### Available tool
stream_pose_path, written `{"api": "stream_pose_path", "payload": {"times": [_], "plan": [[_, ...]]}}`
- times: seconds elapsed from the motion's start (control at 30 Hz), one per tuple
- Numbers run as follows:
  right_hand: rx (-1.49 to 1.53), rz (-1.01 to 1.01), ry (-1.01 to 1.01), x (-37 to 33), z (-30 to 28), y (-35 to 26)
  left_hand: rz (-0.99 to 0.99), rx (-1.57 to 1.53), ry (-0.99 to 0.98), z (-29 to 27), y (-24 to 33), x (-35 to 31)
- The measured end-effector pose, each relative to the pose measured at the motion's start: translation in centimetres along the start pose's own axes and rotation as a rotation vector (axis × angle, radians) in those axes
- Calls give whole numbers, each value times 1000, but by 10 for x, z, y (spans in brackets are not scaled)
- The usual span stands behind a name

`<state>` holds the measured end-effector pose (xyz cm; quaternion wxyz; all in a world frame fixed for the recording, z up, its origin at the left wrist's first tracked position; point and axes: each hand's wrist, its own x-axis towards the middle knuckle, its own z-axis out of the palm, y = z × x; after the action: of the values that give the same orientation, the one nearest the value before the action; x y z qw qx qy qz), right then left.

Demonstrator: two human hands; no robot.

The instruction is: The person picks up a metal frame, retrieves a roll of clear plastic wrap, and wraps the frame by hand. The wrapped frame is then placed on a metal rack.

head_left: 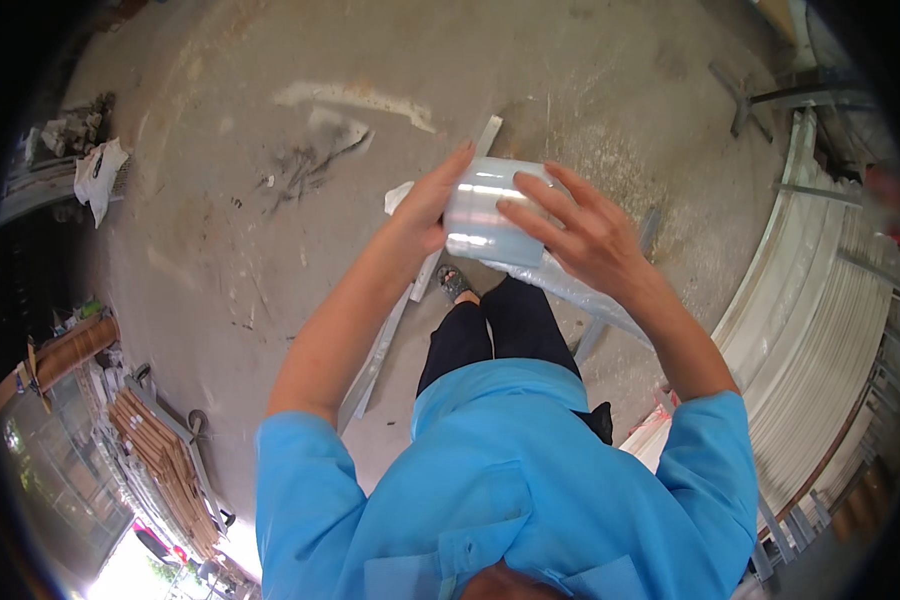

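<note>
A wide, shiny roll of clear plastic film [485,215] is held in front of me at about waist height. My left hand [432,205] clasps its left end, with the palm and fingers against the edge. On the other side, my right hand [598,232] is curved over the roll, its fingers spread on the film. Just below the right hand, a long piece wrapped in clear film [600,302] slants down to the right, partly hidden by my forearm. I cannot tell whether the film on it joins the roll.
Grey metal bars [375,365] of a stand angle out below the wrapped piece. Long white strips [800,330] lie stacked along the right. At the left are a cart with flat brown boards [160,445], a brown roll [82,352] and a white bag [98,178].
</note>
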<state>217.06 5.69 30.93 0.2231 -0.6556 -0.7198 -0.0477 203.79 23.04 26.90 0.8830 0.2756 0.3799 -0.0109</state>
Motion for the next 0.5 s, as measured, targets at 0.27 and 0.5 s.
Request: {"api": "stream_pose_path", "payload": {"times": [0.27,0.5], "plan": [[235,494,-127,-58,137,110,192,569,66,-47,-23,-8],[1042,713,-772,-123,261,53,401,1160,202,-113,-172,-12]]}}
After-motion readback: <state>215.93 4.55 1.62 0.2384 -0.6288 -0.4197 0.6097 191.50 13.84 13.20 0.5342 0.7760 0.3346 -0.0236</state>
